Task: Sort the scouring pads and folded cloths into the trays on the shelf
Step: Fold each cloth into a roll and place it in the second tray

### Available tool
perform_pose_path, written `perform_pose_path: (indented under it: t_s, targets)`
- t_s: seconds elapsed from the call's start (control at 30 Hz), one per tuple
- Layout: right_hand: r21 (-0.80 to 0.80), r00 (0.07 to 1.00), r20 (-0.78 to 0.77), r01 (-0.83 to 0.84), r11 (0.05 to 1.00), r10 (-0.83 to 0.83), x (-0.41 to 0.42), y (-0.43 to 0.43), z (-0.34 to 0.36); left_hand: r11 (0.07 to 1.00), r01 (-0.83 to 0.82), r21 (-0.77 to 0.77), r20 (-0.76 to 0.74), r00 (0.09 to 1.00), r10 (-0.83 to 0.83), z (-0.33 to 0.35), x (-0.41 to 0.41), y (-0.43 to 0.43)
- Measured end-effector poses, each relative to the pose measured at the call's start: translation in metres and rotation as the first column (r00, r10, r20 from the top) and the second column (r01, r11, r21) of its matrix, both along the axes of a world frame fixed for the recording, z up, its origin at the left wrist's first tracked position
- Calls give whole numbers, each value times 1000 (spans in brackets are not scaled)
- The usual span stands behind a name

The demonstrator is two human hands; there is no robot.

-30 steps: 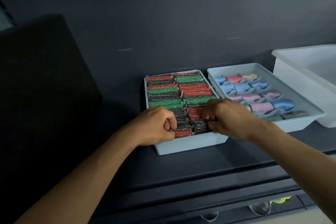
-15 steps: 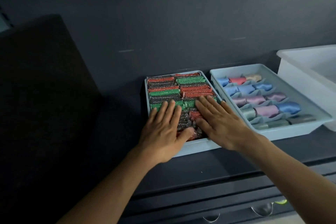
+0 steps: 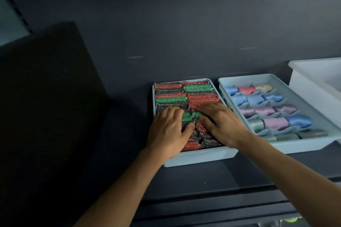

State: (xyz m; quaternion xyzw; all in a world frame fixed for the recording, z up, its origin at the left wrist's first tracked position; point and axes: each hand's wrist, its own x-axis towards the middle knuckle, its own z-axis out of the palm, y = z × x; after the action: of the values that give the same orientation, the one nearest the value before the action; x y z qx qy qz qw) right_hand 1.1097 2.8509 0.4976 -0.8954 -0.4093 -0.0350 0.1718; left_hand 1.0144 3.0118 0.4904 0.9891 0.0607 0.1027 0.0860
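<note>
Step in hand looks like tamping, not placing: both hands sit flat on the pads [image 3: 198, 88] in the pad tray [image 3: 199, 157] on the shelf [image 3: 212, 175]. Left hand [image 3: 169, 131] grip is slack, fingers roughly straight and pressing the near-left rows, thumb splayed toward the middle, holding nothing. Right hand [image 3: 223, 125] is the same: fingers spread over the near-right rows, pinching nothing. Pads stand on edge in two columns, red, green and dark, and fill the tray from back wall to front wall. The near rows under the hands look uneven, the back rows tidy. Cloths [image 3: 273, 123] lie rolled in rows in the cloth tray [image 3: 304, 146], just right of the pad tray; its front row looks less full. A white bin [image 3: 317, 77] is at the far right, contents not visible. Judgement: pad sorting is near done. The next move calls for even downward pressure to level the near rows, then lifting off without dragging pads out. No loose items are in view.
</note>
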Motion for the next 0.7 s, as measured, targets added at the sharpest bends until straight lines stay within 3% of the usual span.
perform_pose_path:
  t_s: [0.07,0.17,0.23,0.3,0.4,0.47,0.53,0.63,0.7]
  targets:
    - [10,999,4,36,999,-36,1,0,0,1000,-21,-16,16,1000,21,1,2,-1]
    - [-156,982,-52,171,973,-181,6,15,-3,993,-111,-30,-142,984,105,1,6,1]
    - [-178,985,-55,150,973,-162,10,21,-3,992,-129,-12,-204,971,124,1,10,1]
    - [-121,995,-71,56,991,-65,17,17,1,991,-115,-72,-156,982,103,4,12,1]
    - [-54,987,-157,-31,998,22,21,-7,7,939,-129,-319,6,990,138,10,6,4]
    - [-68,993,-95,58,996,-64,20,-32,2,897,-240,-372,14,964,264,9,-4,4]
    - [-87,964,-77,247,965,-254,17,-57,-4,825,-380,-419,-134,924,358,7,-10,1]
    - [-32,875,-375,317,948,-306,11,-69,4,772,-401,-493,-249,915,317,7,-6,-2]
    - [7,865,-440,271,962,-241,6,-65,13,793,-373,-481,-246,926,287,8,0,-4]
